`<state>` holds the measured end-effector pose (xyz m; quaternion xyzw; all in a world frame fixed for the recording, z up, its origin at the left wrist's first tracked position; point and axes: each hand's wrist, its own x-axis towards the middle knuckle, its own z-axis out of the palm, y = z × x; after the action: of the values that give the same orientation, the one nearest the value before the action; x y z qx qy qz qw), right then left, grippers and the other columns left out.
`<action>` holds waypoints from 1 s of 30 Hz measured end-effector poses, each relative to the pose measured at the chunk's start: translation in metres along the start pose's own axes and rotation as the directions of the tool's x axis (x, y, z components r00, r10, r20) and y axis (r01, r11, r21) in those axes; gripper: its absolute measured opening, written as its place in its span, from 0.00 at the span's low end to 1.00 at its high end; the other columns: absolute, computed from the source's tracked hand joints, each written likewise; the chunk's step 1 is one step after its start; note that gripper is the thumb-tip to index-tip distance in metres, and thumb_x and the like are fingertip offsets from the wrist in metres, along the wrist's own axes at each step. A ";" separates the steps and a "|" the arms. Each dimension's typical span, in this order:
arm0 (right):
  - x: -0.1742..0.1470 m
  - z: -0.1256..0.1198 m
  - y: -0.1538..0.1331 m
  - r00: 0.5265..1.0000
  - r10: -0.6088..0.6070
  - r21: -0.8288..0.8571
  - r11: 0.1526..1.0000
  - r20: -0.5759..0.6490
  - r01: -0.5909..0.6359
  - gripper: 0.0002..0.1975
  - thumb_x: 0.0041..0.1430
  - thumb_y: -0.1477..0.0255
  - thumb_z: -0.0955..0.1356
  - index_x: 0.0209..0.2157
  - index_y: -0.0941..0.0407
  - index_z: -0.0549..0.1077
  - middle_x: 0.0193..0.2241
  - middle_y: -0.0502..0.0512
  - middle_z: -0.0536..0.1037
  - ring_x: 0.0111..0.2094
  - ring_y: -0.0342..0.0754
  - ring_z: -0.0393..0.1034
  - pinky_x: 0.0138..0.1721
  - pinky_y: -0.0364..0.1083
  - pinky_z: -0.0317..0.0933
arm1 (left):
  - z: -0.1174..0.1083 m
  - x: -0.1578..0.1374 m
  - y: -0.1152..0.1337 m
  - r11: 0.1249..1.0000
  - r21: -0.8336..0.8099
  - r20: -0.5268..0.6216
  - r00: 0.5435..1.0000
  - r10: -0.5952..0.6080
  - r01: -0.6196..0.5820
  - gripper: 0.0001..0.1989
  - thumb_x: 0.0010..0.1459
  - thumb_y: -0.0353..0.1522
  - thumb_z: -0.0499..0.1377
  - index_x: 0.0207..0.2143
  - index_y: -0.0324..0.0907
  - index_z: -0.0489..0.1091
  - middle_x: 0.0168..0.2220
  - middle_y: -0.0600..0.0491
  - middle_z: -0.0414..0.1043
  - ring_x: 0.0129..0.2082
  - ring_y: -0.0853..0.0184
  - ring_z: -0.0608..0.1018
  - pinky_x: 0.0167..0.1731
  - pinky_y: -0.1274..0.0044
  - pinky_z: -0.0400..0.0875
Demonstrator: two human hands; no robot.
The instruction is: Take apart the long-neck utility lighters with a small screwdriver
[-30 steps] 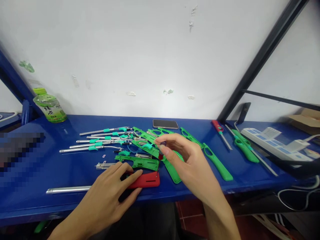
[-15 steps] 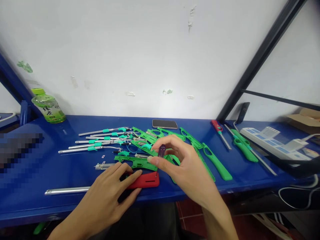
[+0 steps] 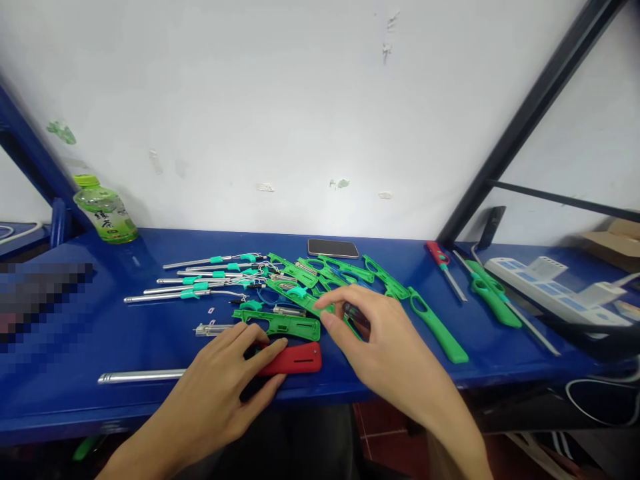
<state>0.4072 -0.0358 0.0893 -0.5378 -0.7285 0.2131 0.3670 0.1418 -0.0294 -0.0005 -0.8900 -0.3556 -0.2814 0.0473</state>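
Observation:
My left hand (image 3: 235, 373) presses a red long-necked lighter (image 3: 300, 358) against the table, fingers and thumb on either side of its handle. The lighter's metal tube (image 3: 143, 377) sticks out to the left from under that hand. At the right end of the red handle a small screw (image 3: 315, 352) shows. Just above and to the right, my right hand (image 3: 370, 333) curls around a screwdriver (image 3: 355, 312) with a dark purple handle; its tip is hidden. Behind both hands lie several green handle shells (image 3: 287, 325) and metal tubes with green triggers and wires (image 3: 185, 293).
A phone (image 3: 333, 249) lies at the back of the blue table (image 3: 75, 373). Whole lighters, one red (image 3: 445, 270) and some green (image 3: 493, 293), are to the right near a white power strip (image 3: 545, 290). A green-capped bottle (image 3: 107, 210) stands at the back left.
My right hand has moved right and lifted the screwdriver away from the red handle's end, tilting it into the palm. The left hand keeps its hold on the lighter.

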 end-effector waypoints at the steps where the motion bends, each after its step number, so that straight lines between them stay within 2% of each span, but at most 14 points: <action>1: 0.000 0.000 0.001 0.999 0.022 -0.071 0.997 0.027 -0.020 0.05 0.73 0.71 0.74 0.42 0.48 0.84 0.39 0.46 0.83 0.42 0.51 0.78 0.44 0.50 0.63 | 0.000 0.000 0.000 1.000 -0.001 -0.001 1.000 0.000 0.000 0.15 0.76 0.32 0.59 0.61 0.45 0.76 0.47 0.48 0.75 0.43 0.58 0.77 0.44 0.67 0.75; 5: 0.000 -0.001 0.006 0.971 0.134 -0.262 0.962 0.198 -0.079 0.07 0.69 0.74 0.78 0.36 0.47 0.86 0.39 0.46 0.85 0.43 0.53 0.80 0.43 0.50 0.61 | 0.000 0.000 0.000 1.000 -0.014 0.010 1.000 -0.001 0.002 0.15 0.76 0.32 0.58 0.61 0.45 0.76 0.47 0.48 0.75 0.44 0.57 0.77 0.45 0.66 0.75; 8: 0.002 0.003 0.006 0.950 0.180 -0.331 0.939 0.254 -0.090 0.06 0.69 0.73 0.79 0.37 0.46 0.87 0.40 0.46 0.86 0.44 0.54 0.80 0.43 0.50 0.60 | 0.001 -0.001 0.000 1.000 -0.012 0.016 1.000 -0.005 0.005 0.16 0.76 0.32 0.58 0.61 0.45 0.76 0.47 0.48 0.75 0.44 0.57 0.77 0.45 0.66 0.75; 13: 0.004 0.012 -0.003 0.942 0.209 -0.424 0.902 0.261 -0.083 0.07 0.69 0.76 0.78 0.36 0.49 0.86 0.41 0.48 0.87 0.46 0.57 0.82 0.40 0.50 0.59 | 0.001 -0.001 0.000 1.000 -0.017 0.033 0.999 -0.015 0.015 0.16 0.76 0.32 0.58 0.62 0.45 0.75 0.49 0.48 0.75 0.45 0.57 0.77 0.46 0.65 0.74; 18: 0.005 0.018 -0.005 0.943 0.191 -0.461 0.886 0.272 -0.046 0.08 0.74 0.75 0.76 0.37 0.50 0.86 0.41 0.50 0.86 0.44 0.56 0.82 0.37 0.50 0.56 | -0.001 0.000 0.000 0.999 -0.026 0.034 0.999 -0.017 0.018 0.16 0.76 0.32 0.58 0.62 0.45 0.75 0.48 0.48 0.75 0.44 0.57 0.77 0.45 0.65 0.74; 26: 0.003 0.021 -0.001 0.957 0.138 -0.481 0.877 0.254 0.002 0.11 0.75 0.79 0.73 0.37 0.52 0.83 0.39 0.50 0.84 0.40 0.53 0.80 0.34 0.49 0.51 | -0.004 0.003 0.002 0.999 -0.042 0.022 1.000 0.009 -0.008 0.16 0.78 0.32 0.57 0.63 0.46 0.75 0.46 0.50 0.75 0.43 0.59 0.77 0.44 0.68 0.73; 30: 0.004 0.021 0.002 0.960 0.142 -0.459 0.889 0.241 -0.016 0.11 0.75 0.79 0.73 0.36 0.52 0.83 0.39 0.50 0.84 0.40 0.53 0.80 0.35 0.49 0.51 | -0.005 0.004 0.001 0.999 -0.045 0.031 0.999 0.022 -0.021 0.16 0.80 0.34 0.56 0.64 0.46 0.74 0.47 0.50 0.74 0.43 0.60 0.77 0.44 0.68 0.73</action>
<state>0.3916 -0.0293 0.0761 -0.6039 -0.7782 0.1234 0.1209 0.1431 -0.0289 0.0059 -0.8990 -0.3403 -0.2745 0.0250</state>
